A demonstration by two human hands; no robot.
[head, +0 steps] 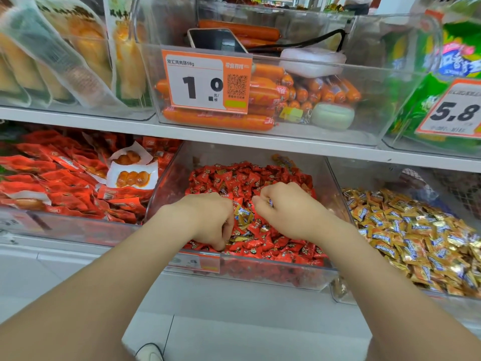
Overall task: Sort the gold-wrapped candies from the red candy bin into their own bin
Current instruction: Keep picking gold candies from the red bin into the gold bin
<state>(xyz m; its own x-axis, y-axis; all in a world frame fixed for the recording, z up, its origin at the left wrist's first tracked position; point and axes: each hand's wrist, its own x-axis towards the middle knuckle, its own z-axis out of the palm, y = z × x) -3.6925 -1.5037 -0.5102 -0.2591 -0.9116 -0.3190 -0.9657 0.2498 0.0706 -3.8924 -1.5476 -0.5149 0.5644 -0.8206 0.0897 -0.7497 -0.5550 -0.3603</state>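
Both hands are down in the clear red candy bin (276,276) on the lower shelf. My left hand (208,217) is curled, fingertips pressed into the red candies (234,178) near the front wall; whether it holds one is hidden. My right hand (283,209) is closed around gold-wrapped candies, a bit of wrapper showing between the fingers. Several loose gold-wrapped candies (243,216) lie among the red ones between my hands. The gold candy bin (341,293) stands directly to the right, heaped with gold candies (416,235).
Left of the red bin is a bin of red snack packets (65,178). The shelf above (234,136) carries a sausage bin with a price tag (205,82), a phone (216,40), bagged snacks at left and green packs (429,74) at right. A shoe (148,353) shows on the floor.
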